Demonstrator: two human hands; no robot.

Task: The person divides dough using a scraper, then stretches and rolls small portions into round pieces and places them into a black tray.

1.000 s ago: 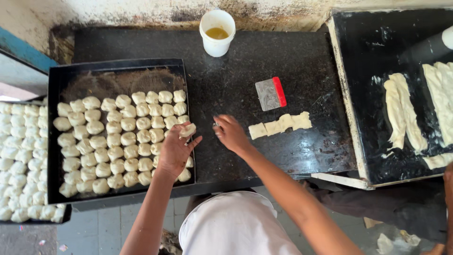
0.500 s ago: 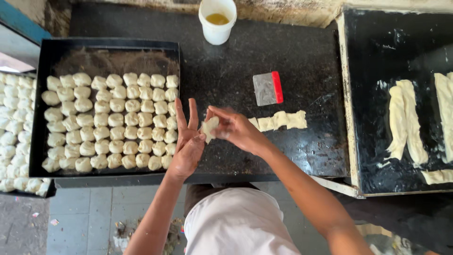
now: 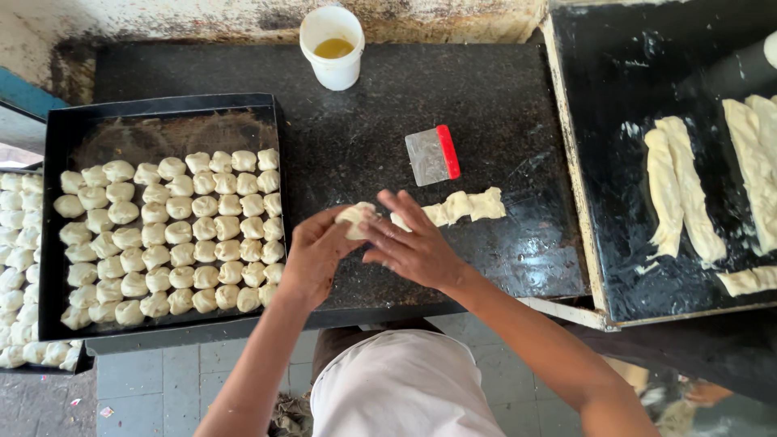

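Seen from the head camera, both hands meet over the front part of the dark counter (image 3: 348,146), just right of the black baking tray (image 3: 162,109). The left hand (image 3: 316,255) and the right hand (image 3: 417,251) share one small dough piece (image 3: 354,217): the left fingers curl closed under and around it, while the right fingers (image 3: 387,235) are spread and lie against its right side, pressing rather than wrapped around it. The piece is held just above the counter, near its front edge.

Just right of the hands, a short strip of dough (image 3: 465,206) lies flat on the counter, its left end close to the right fingertips. Behind that strip lies a clear scraper with a red handle (image 3: 433,155), apart from the dough. At the back edge of the counter stands a white cup (image 3: 332,48) holding a yellow liquid.

The tray sits at the counter's left end and is filled with rows of small shaped dough pieces (image 3: 170,235), with its back strip bare. Beyond the tray's left side more dough pieces (image 3: 16,259) show on another surface. At the right, a second black board (image 3: 647,48) carries long dough strips (image 3: 680,190).
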